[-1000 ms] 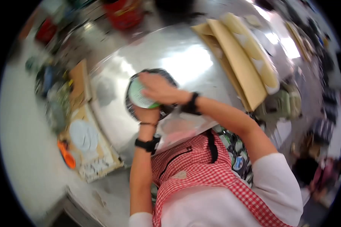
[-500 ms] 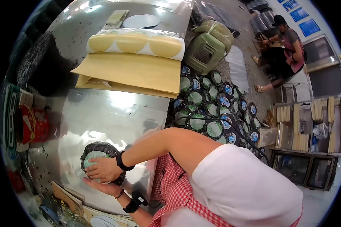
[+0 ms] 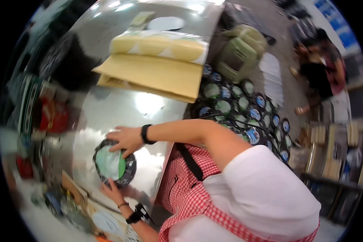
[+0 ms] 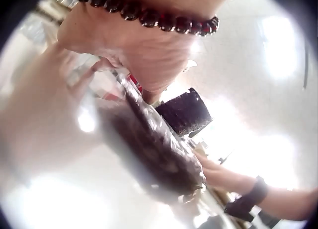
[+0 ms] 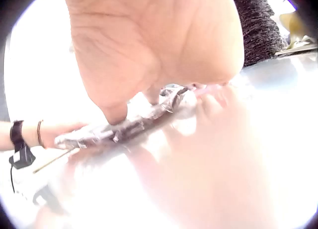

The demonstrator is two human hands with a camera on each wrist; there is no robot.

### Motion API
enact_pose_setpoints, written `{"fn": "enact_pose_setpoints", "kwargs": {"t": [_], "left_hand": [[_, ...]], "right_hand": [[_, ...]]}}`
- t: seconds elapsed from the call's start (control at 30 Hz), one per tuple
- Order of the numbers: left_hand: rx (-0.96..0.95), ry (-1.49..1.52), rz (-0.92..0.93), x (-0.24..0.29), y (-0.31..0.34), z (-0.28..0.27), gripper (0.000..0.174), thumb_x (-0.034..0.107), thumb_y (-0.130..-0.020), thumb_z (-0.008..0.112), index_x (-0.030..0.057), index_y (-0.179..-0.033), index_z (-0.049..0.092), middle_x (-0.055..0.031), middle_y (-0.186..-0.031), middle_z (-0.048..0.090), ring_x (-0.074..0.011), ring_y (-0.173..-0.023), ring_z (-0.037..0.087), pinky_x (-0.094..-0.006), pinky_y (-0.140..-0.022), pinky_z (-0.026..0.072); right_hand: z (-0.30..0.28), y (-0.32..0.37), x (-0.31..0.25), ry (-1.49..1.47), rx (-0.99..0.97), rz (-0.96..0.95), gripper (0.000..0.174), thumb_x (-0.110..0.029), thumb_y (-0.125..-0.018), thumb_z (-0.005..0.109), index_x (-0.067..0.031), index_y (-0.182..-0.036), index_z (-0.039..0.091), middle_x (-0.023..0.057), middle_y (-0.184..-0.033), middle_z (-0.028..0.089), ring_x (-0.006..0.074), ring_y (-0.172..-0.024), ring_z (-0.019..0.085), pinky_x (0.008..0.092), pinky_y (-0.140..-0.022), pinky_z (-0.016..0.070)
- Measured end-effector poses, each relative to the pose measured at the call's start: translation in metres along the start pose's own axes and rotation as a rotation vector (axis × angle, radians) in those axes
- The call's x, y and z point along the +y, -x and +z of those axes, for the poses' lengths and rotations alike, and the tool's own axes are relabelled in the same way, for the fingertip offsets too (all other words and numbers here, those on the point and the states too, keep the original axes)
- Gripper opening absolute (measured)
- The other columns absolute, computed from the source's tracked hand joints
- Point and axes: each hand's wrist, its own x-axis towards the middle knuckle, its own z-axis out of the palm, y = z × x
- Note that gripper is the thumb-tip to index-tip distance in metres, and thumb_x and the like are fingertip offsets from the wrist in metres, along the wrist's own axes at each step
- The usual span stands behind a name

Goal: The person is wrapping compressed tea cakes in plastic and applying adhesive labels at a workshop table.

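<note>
Noted on the counter [image 3: 109, 115], near its left edge: black-wrapped disc [image 3: 115, 164]. Laid over the rim, fingers spread: right hand [image 3: 127, 139]; touching roughly opposite, fingers loosely extended: left hand [image 3: 113, 192]. Gripping nothing; presumably steadying from both sides.

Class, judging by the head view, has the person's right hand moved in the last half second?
Yes: across the round black plastic-wrapped package, the right hand has moved toward the folded tan paper sheet.
</note>
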Motion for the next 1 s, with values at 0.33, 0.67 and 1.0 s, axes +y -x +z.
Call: {"fn": "enact_pose_setpoints", "kwargs": {"t": [0.33,0.67,1.0], "left_hand": [[0.371,0.806,-0.423,-0.083,0.217,-0.124,0.035,0.002,-0.087,0.066,-0.0024,-0.120,0.057,-0.0031,-0.109,0.064,-0.0108,-0.094,0.058,-0.0269,-0.086,0.0464],[-0.619,0.179,-0.525,-0.087,0.343,-0.155,0.019,0.019,-0.080,0.069,0.0071,-0.095,0.070,-0.0109,-0.093,0.070,-0.0276,-0.089,0.066,-0.0363,-0.080,0.0507],[0.523,0.105,-0.278,-0.201,0.054,-0.086,0.028,0.001,-0.075,0.072,-0.0001,-0.100,0.060,-0.0126,-0.107,0.056,-0.0288,-0.097,0.059,-0.0365,-0.088,0.0484]], "right_hand": [[0.005,0.010,-0.008,0.123,-0.429,-0.048,0.074,-0.040,-0.082,0.067,-0.0138,-0.145,0.038,0.0214,-0.153,0.024,0.0393,-0.142,0.023,0.0505,-0.114,0.0219],[-0.012,0.003,-0.029,0.146,-0.553,0.000,0.079,-0.037,-0.075,0.073,-0.0159,-0.143,0.039,0.0185,-0.155,0.021,0.0373,-0.143,0.019,0.0529,-0.114,0.0191],[-0.077,-0.022,0.000,-0.089,-0.273,0.037,0.045,-0.034,-0.083,0.069,-0.0046,-0.115,0.057,0.0195,-0.136,0.049,0.0356,-0.122,0.049,0.0386,-0.099,0.0435]]}}
